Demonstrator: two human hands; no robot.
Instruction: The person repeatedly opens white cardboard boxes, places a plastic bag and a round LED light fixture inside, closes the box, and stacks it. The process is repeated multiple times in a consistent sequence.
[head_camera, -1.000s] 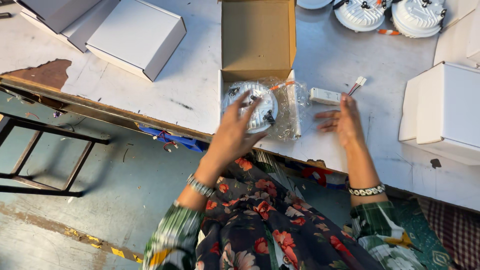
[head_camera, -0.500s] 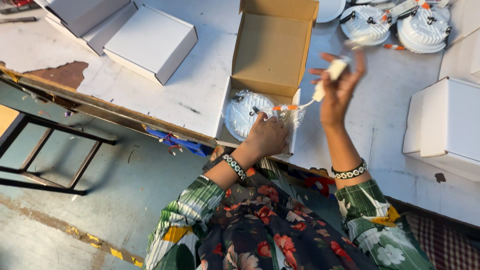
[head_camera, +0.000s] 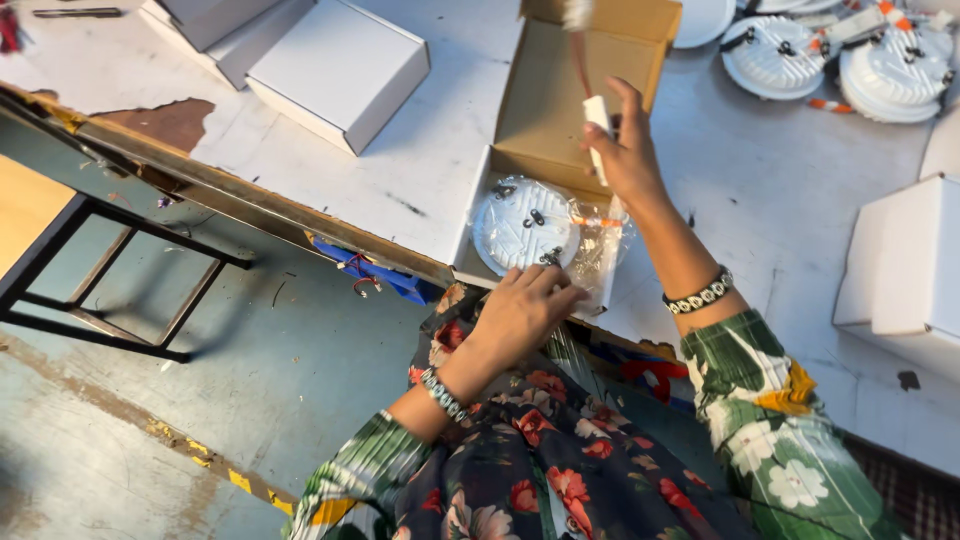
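An open cardboard box (head_camera: 560, 110) sits at the table's near edge with its lid flap standing up. Inside it lies a round white light fitting (head_camera: 525, 225) wrapped in clear plastic. My left hand (head_camera: 520, 310) rests on the box's near rim, fingers touching the plastic at the fitting's edge. My right hand (head_camera: 622, 150) is raised above the box and grips a small white rectangular driver unit (head_camera: 597, 120), whose red wires run upward and blur near the lid's top.
Closed white boxes (head_camera: 340, 70) lie at the back left, and another white box (head_camera: 905, 260) stands at the right. Several bare round white fittings (head_camera: 780, 55) sit at the back right. A black metal frame (head_camera: 110, 270) stands on the floor at the left.
The fitting in its plastic went from the table into the cardboard box. My right hand picked up the white driver unit and lifted it over the box. My left hand slid to the box's near rim.
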